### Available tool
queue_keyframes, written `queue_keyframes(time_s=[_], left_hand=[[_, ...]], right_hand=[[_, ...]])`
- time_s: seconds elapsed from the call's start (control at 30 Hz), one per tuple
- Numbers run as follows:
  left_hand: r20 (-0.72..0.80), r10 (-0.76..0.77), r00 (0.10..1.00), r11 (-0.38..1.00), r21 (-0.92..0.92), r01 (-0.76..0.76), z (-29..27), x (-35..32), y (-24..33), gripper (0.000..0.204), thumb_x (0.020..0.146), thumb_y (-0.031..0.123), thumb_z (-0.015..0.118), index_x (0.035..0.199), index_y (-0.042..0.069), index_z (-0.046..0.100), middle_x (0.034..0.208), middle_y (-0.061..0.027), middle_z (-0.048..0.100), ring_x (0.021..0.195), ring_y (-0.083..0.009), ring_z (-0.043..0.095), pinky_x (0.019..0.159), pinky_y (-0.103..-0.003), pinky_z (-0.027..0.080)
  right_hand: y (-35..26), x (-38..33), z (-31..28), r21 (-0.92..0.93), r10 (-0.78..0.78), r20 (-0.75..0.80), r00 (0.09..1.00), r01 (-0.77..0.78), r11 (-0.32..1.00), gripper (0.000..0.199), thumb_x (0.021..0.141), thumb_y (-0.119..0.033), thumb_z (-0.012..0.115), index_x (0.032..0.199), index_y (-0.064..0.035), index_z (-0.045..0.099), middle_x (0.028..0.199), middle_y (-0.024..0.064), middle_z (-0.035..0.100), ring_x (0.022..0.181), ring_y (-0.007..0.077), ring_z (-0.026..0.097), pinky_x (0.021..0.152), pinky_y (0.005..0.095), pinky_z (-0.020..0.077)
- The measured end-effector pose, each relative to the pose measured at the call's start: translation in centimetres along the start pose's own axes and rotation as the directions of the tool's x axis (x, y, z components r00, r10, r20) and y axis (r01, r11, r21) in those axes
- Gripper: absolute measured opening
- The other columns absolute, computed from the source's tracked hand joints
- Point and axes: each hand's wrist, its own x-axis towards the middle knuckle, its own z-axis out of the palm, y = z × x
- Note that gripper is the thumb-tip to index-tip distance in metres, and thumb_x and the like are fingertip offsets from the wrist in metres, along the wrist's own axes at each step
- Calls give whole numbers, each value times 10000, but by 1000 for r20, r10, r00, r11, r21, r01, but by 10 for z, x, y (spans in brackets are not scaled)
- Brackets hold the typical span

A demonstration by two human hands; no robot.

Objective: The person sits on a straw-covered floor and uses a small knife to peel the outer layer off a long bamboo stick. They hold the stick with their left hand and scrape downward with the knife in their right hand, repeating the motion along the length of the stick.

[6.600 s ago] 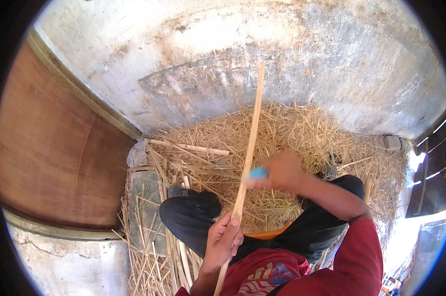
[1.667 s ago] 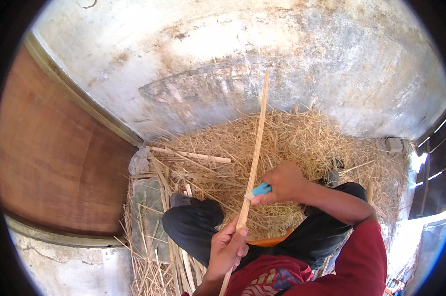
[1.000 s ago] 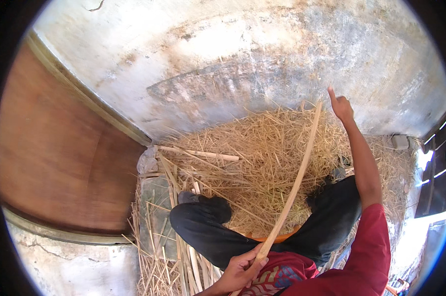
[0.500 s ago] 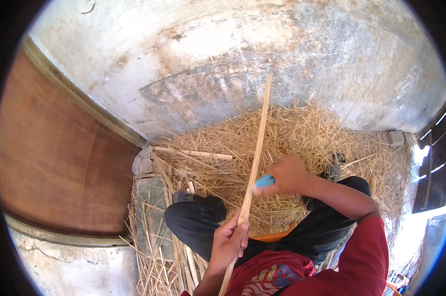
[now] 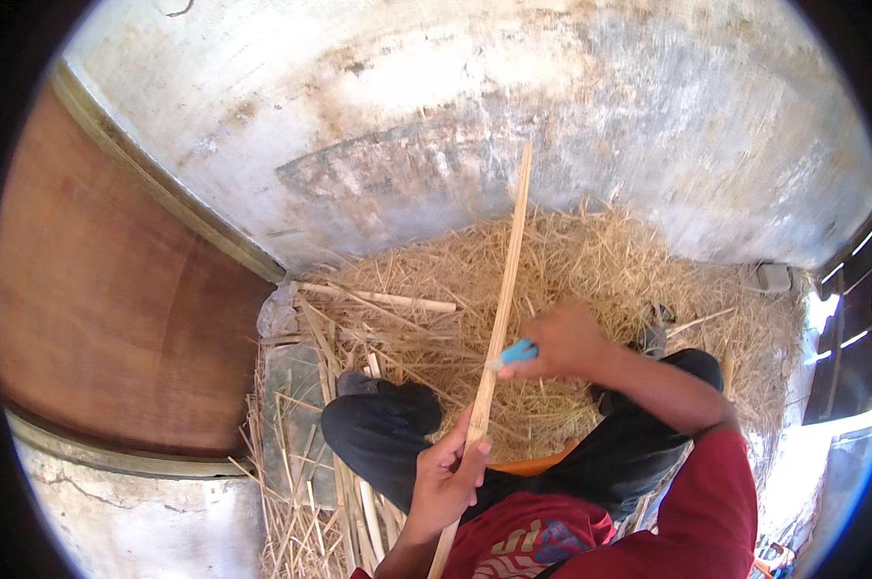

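A long pale wooden strip (image 5: pixel 505 280) slants up from my lap toward the grey wall. My left hand (image 5: pixel 446 475) is closed around its lower part, near my chest. My right hand (image 5: pixel 561 343) grips a small tool with a light blue handle (image 5: pixel 515 353), and the tool rests against the strip at about mid-length. I sit cross-legged in dark trousers (image 5: pixel 388 439) and a red shirt. The tool's working end is hidden against the strip.
A heap of straw-coloured shavings (image 5: pixel 590 280) covers the floor in front of my legs. More pale strips (image 5: pixel 378 299) lie on the left of the heap. A stained grey wall (image 5: pixel 475 116) rises ahead and a brown wooden door (image 5: pixel 108 289) stands on the left.
A second ago my right arm was flung out up and to the right with the strip leaning right. It has come back, and the tool is against the strip again, which stands nearly upright.
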Motion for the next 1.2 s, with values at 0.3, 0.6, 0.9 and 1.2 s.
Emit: queue_keyframes(time_s=[0.3,0.6,0.9,1.2], left_hand=[[83,-50,995,997,66,44,11,-20,9,509,944,165,563,1417,92,391,648,55,475,507,-5,426,411,-175,368],[-63,29,998,991,129,-20,0,-2,9,488,946,150,547,1407,79,404,658,57,476,517,-7,431,406,-173,372],[-39,58,998,991,127,-52,5,-7,10,501,941,99,544,1414,53,387,694,51,496,551,-5,442,465,-169,366],[-59,91,994,988,131,-83,1,-13,-8,467,934,99,554,1385,70,436,660,43,530,513,-6,452,407,-183,390]], right_hand=[[148,52,-28,-16,641,-129,757,-648,762,771,797,-790,388,652,-69,619,527,59,563,566,188,607,471,372,467],[-17,-5,12,87,-77,-10,997,77,993,697,696,-774,553,540,-95,566,488,102,529,432,283,549,427,416,410],[60,44,7,-54,264,-171,949,-277,959,801,744,-831,397,563,-75,591,508,91,549,480,238,584,432,387,440],[32,15,0,-70,238,-33,971,-240,968,677,807,-742,442,766,-114,693,579,105,608,544,298,610,556,424,496]])
